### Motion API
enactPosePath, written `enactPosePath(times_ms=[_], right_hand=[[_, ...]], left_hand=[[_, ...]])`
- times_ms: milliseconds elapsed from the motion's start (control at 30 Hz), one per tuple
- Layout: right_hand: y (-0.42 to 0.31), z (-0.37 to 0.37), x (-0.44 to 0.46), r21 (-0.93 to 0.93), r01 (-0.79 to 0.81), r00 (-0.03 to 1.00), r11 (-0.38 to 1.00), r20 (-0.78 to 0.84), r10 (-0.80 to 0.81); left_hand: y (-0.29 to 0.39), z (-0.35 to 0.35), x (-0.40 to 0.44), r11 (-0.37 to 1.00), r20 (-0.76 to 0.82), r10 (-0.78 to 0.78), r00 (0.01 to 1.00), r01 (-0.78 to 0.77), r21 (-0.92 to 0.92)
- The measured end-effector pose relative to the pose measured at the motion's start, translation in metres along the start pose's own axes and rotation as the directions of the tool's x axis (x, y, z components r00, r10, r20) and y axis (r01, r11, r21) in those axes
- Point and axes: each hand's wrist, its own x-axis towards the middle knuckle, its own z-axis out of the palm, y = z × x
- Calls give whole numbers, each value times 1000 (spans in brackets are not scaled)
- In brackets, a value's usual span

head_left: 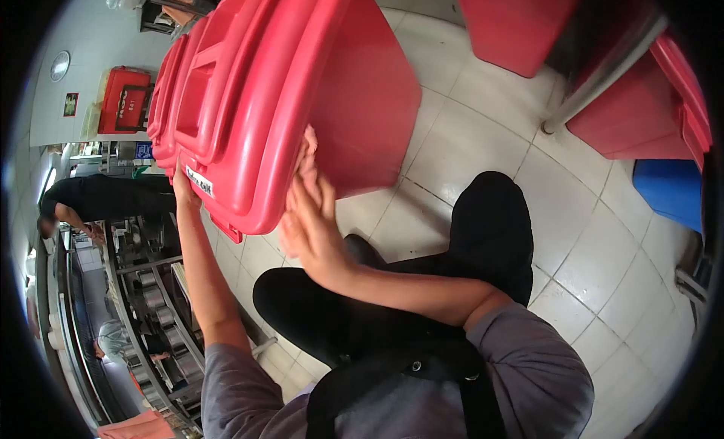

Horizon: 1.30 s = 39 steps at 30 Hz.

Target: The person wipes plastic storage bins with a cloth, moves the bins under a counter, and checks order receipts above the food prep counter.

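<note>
A large red lidded bin (362, 99) stands in front of me, with a white label (199, 181) on its lid (264, 137). My left hand (185, 188) rests against the lid's left edge, beside the label; its fingers are partly hidden by the lid. Under the lid's right rim, my right hand (313, 224) holds a pinkish cloth (308, 156) against the bin. The cloth is bunched up at the fingertips, and part of that hand is blurred.
More red bins (520, 24) stand at the upper right, near a metal leg (603, 77) and a blue container (670, 191). At the left a person in dark clothes (113, 205) bends over metal kitchen equipment (154, 303). Another person (117, 341) is below.
</note>
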Motion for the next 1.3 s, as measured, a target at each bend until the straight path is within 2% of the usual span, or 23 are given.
enactPosePath(times_ms=[33, 100, 133, 200, 233, 333, 400, 433, 533, 567, 633, 733, 767, 833, 867, 933, 1000, 1033, 1133, 1200, 1233, 1267, 1300], right_hand=[[-5, 3, -8, -80, 97, 995, 992, 9, -97], [4, 6, -11, -36, 42, 984, 998, 176, -35], [8, 8, -15, -31, 35, 984, 999, 174, -29], [9, 2, -2, -142, 118, 992, 983, 64, -109], [5, -5, 5, -105, 73, 997, 992, 10, -73], [5, -31, 46, -125, 127, 975, 984, -169, -147], [33, -50, 78, -223, 132, 936, 966, -292, -196], [53, -59, 90, -273, 64, 924, 960, -348, -161], [152, -89, 97, -305, -379, 832, 874, -525, 178], [201, -94, 92, -302, -520, 765, 799, -580, 279], [269, -95, 80, -97, -759, 495, 644, -728, 474], [275, -95, 93, 107, -719, 446, 687, -687, 573], [269, -91, 98, 142, -488, 605, 861, -656, 451], [192, -79, 111, 7, -102, 780, 995, -620, 84], [111, -78, 116, -172, 13, 811, 985, -574, -111], [52, -58, 117, -127, 155, 792, 980, -576, -200], [86, -82, 129, -37, 146, 800, 989, -584, -140], [103, -93, 134, 8, 141, 802, 990, -587, -109], [269, -97, 92, -136, -309, 630, 941, -771, 95], [423, -80, 40, 81, -460, 499, 884, -800, 333], [430, -82, 33, 272, -465, 434, 843, -760, 484], [431, -81, 29, 540, -301, 424, 786, -663, 617], [431, -76, 27, 770, -28, 485, 638, -548, 682]], left_hand=[[-2, 1, -2, 1000, -42, 17, 999, -18, -18], [-1, 4, -9, 997, -41, 80, 996, -80, -15], [-2, 2, -16, 997, -43, 77, 996, -77, -6], [0, 13, -38, 993, -91, 91, 992, -85, 77], [-5, 22, -56, 988, -159, 126, 979, -109, 109], [-21, 43, -110, 994, -295, 82, 952, -57, 91], [-23, 105, -154, 993, -441, 114, 890, -110, 34], [-31, 99, -165, 989, -249, 150, 957, -149, 20], [-16, 169, -205, 990, -287, 57, 956, -91, -107], [-17, 181, -210, 990, -277, 63, 959, -95, -105], [-17, 200, -219, 986, -210, 58, 976, -89, -140], [-13, 220, -232, 963, -113, 51, 992, -79, -258], [-21, 196, -227, 979, 79, 54, 995, -37, -202], [-18, 206, -236, 979, 77, 57, 995, -40, -199], [-17, 215, -242, 982, 74, 41, 996, -26, -188], [-10, 239, -254, 984, 78, 35, 996, -21, -178], [-2, 261, -265, 989, 115, 25, 993, -8, -146], [-2, 260, -264, 983, 225, 37, 974, 5, -184], [-6, 275, -259, 949, 267, 30, 963, 57, -310], [-12, 275, -254, 915, 382, 116, 917, 51, -400], [-13, 279, -255, 907, 352, 123, 928, 39, -419], [-13, 280, -256, 898, 316, 123, 941, 30, -438], [-11, 280, -257, 907, 342, 125, 931, 33, -421]])
